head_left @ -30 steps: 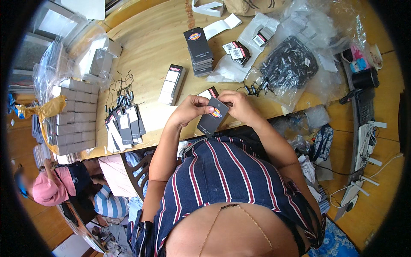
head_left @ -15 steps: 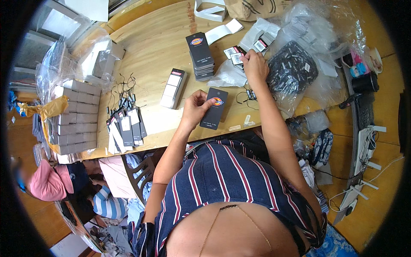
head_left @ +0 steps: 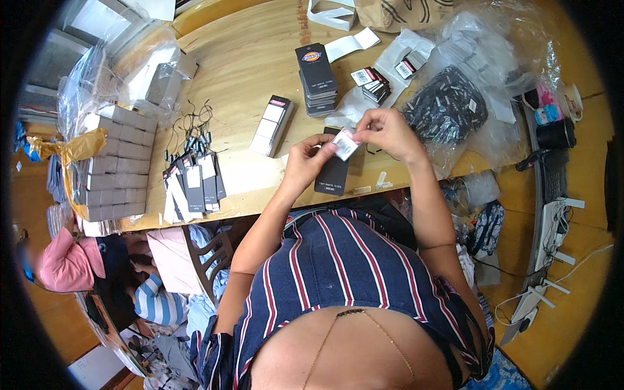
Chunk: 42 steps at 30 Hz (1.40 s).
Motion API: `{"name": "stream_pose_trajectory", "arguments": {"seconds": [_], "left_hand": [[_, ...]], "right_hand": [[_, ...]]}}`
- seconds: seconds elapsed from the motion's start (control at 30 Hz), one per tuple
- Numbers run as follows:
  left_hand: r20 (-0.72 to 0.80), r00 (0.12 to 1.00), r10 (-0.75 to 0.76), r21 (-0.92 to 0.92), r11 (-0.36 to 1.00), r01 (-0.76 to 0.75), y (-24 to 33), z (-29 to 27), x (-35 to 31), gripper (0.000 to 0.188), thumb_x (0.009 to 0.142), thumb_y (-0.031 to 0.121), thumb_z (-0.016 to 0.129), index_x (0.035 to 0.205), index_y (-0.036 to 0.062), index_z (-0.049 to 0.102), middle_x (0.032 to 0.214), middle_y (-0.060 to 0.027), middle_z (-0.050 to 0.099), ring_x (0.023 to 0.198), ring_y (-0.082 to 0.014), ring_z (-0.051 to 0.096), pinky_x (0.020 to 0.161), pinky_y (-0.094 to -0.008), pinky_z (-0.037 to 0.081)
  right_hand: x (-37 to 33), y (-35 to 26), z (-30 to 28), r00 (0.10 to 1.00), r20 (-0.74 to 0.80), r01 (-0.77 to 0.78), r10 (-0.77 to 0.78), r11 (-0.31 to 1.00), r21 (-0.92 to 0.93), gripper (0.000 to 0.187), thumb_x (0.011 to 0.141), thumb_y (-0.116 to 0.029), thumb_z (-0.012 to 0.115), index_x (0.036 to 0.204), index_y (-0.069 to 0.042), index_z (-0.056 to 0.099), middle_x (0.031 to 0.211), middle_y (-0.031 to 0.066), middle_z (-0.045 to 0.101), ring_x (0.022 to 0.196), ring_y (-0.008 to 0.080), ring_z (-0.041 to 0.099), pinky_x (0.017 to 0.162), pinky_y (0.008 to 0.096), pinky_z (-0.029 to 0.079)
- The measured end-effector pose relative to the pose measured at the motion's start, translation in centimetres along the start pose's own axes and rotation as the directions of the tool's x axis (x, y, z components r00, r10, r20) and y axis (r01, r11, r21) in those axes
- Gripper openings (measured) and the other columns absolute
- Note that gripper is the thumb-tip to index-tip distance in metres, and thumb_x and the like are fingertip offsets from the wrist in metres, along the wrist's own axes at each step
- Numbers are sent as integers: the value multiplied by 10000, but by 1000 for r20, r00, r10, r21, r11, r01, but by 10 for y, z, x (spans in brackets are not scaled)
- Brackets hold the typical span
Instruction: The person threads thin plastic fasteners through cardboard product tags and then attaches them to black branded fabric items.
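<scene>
Between the thumb and fingers of my left hand (head_left: 307, 164) is a black hang tag (head_left: 331, 177) with a coloured logo, held near the table's front edge. My right hand (head_left: 392, 133) pinches a small white barcode tag (head_left: 344, 145) by its edge, over the upper part of the hang tag. My left thumb meets the small tag's other side. Beyond the hands stands a stack of black hang tags (head_left: 317, 81). Right of it lies a small pile of barcode tags (head_left: 374, 87) on clear plastic. A narrow stack of tags with white labels (head_left: 272, 126) is left of my hands.
Tags with black strings (head_left: 195, 185) lie fanned at the left front edge. Farther left are stacked white bundles (head_left: 120, 172) in plastic. A clear bag of black string fasteners (head_left: 448, 104) sits at the right. People (head_left: 71, 260) are at lower left.
My right hand has come from the pile of barcode tags to the left hand, bringing one small tag over the black hang tag. The view has shifted slightly.
</scene>
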<state>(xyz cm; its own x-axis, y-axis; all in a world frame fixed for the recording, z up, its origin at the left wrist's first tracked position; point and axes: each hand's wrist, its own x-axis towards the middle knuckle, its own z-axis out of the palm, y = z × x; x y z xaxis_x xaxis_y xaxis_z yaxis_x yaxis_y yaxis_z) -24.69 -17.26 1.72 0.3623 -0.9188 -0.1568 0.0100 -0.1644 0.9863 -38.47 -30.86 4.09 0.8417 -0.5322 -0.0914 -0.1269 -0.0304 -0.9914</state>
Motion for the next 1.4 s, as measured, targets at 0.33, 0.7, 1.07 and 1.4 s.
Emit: {"name": "stream_pose_trajectory", "arguments": {"seconds": [0.33, 0.7, 1.07, 1.4], "left_hand": [[-264, 903, 339, 282, 922, -264, -1, 3, -7, 159, 683, 64, 634, 824, -5, 604, 648, -96, 565, 546, -140, 511, 504, -239, 394], [-184, 861, 475, 403, 835, -375, 19, 6, -23, 202, 690, 12, 607, 891, 31, 598, 631, -87, 483, 531, -181, 475, 477, -264, 373], [-45, 816, 577, 504, 718, -480, 23, 5, -27, 255, 699, -6, 587, 945, 60, 596, 625, -88, 441, 522, -188, 473, 497, -282, 395], [-171, 920, 353, 69, 936, -346, 38, 3, -34, 330, 751, -70, 502, 1069, 15, 480, 732, -114, 550, 660, -136, 539, 599, -233, 428]], "right_hand": [[-21, -11, 52, 866, -439, 93, -241, 939, -332, 71, 675, 3, 618, 728, 19, 573, 695, 36, 544, 581, 75, 488, 530, 197, 388], [-21, 8, 55, 925, -366, 151, -102, 983, 107, 71, 683, 11, 614, 708, 6, 548, 831, 34, 521, 709, 60, 488, 549, 165, 389], [-24, 13, 65, 907, -419, 159, -34, 950, 267, 87, 677, 39, 610, 694, 16, 528, 806, 47, 525, 718, 95, 504, 631, 221, 423], [-32, -23, 62, 740, -382, 297, -554, 778, -554, 116, 653, -36, 629, 688, 0, 524, 831, 91, 505, 735, 231, 535, 632, 300, 425]]}}
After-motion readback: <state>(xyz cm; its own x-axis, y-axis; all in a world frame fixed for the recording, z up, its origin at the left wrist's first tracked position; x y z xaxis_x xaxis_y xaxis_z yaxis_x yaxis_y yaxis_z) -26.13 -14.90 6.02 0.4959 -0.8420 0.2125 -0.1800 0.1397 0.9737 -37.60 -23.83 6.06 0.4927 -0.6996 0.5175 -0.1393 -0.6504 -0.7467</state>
